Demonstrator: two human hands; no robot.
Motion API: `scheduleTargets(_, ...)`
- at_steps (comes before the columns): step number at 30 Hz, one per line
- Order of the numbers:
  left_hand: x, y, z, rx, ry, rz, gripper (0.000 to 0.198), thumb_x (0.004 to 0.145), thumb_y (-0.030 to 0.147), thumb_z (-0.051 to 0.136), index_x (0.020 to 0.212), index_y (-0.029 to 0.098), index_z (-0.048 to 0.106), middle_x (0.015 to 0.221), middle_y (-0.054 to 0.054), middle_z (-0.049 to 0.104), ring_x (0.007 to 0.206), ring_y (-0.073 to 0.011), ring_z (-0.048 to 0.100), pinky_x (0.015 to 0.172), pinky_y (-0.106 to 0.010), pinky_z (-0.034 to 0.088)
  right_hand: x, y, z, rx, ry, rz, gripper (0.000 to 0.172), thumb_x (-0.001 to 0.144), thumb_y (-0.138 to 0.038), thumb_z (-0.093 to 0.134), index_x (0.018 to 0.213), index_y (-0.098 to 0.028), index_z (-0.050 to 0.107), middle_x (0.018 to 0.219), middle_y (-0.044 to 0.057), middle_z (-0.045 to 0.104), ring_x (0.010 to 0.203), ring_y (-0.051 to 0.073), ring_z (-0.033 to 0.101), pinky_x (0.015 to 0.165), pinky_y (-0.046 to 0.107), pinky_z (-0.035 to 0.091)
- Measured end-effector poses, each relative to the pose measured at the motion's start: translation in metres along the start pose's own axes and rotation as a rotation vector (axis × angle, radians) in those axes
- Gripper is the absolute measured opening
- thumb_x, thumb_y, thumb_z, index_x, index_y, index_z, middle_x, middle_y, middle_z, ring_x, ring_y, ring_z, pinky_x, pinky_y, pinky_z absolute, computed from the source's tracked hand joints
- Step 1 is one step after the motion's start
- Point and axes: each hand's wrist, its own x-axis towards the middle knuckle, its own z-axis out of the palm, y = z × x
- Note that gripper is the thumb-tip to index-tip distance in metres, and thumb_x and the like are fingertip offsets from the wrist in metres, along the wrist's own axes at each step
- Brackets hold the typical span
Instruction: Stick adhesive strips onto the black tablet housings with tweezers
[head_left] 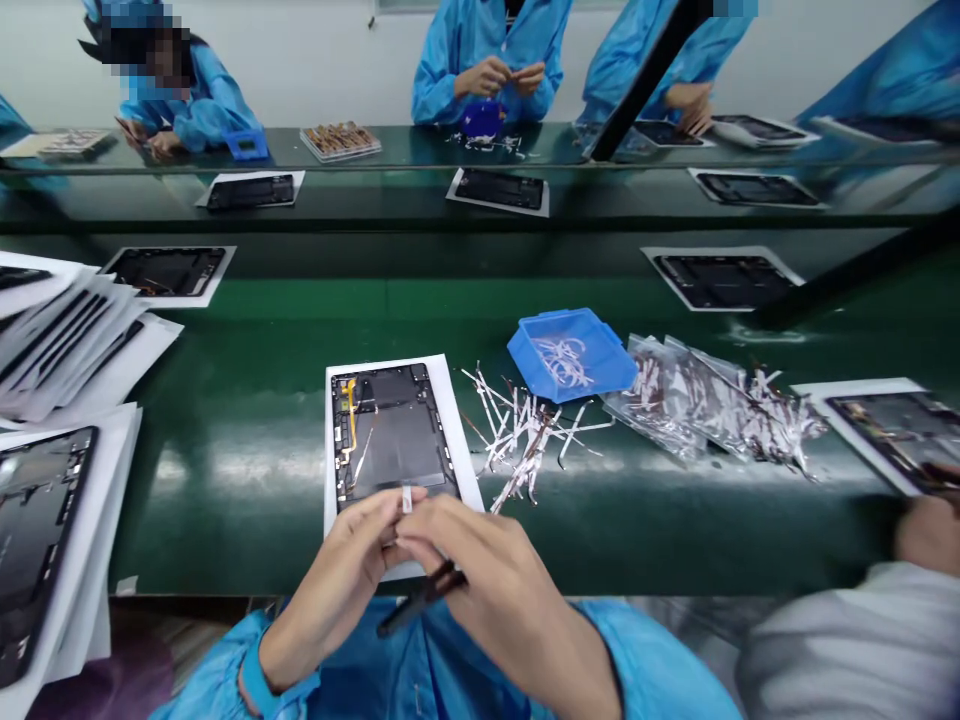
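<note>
My left hand (358, 548) is closed in a pinch, its fingertips meeting those of my right hand (487, 560). A small white strip (407, 498) sticks up between the fingertips. My right hand is closed too, with black tweezers (416, 603) tucked in its palm and pointing down to the left. Under the hands, on a white sheet (457, 430), lies an open black tablet housing (401, 430). Inside it are a yellow-orange flex cable (349, 415) and a thin pale strip (365, 450). My hands cover the housing's near end.
A loose pile of white-and-brown flex strips (525, 440) lies right of the housing, by a blue bin (574, 355) and filled plastic bags (675, 400). Stacked housings on sheets (60, 350) stand left. A co-worker's hand (930, 530) is at right. A dark post (862, 270) rises there.
</note>
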Motion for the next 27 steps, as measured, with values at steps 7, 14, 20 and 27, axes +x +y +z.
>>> scheduleTargets(7,-0.003,-0.004,-0.009,-0.036,-0.014,-0.090,0.031,0.077,0.041,0.082,0.091,0.016,0.071,0.071,-0.002,0.073,0.065,-0.0114,0.068,0.064,-0.019,0.054,-0.032,0.001,0.017,-0.032,0.035,0.077,0.025,0.097,-0.011,0.051,0.115,-0.022,0.063,0.107,0.005,0.071,0.087,0.018,0.072,0.073,0.028,0.060)
scheduleTargets(14,-0.014,-0.010,-0.018,0.193,-0.033,0.117,0.021,0.084,0.039,0.073,0.081,0.019,0.074,0.070,-0.001,0.075,0.065,-0.0118,0.071,0.062,-0.017,0.057,-0.027,0.023,0.018,0.022,-0.021,0.094,0.032,0.098,-0.009,0.047,0.121,-0.023,0.064,0.109,0.006,0.069,0.091,0.016,0.072,0.077,0.026,0.060)
scheduleTargets(20,-0.017,-0.007,-0.020,0.442,-0.068,0.255,0.014,0.093,0.030,0.064,0.095,0.025,0.077,0.089,0.000,0.079,0.079,-0.0123,0.073,0.074,-0.017,0.057,-0.038,0.019,0.016,-0.227,0.020,-0.023,0.028,0.099,-0.014,0.047,0.123,-0.020,0.061,0.112,0.008,0.070,0.084,0.018,0.073,0.068,0.028,0.062)
scheduleTargets(27,-0.015,-0.011,-0.016,0.775,-0.041,0.577,0.020,0.097,0.018,0.056,0.105,0.030,0.070,0.097,0.003,0.075,0.087,-0.0092,0.070,0.080,-0.016,0.053,-0.040,0.011,0.017,-0.540,0.059,-0.111,0.039,0.094,-0.003,0.029,0.114,-0.013,0.060,0.103,0.012,0.073,0.074,0.022,0.073,0.060,0.031,0.059)
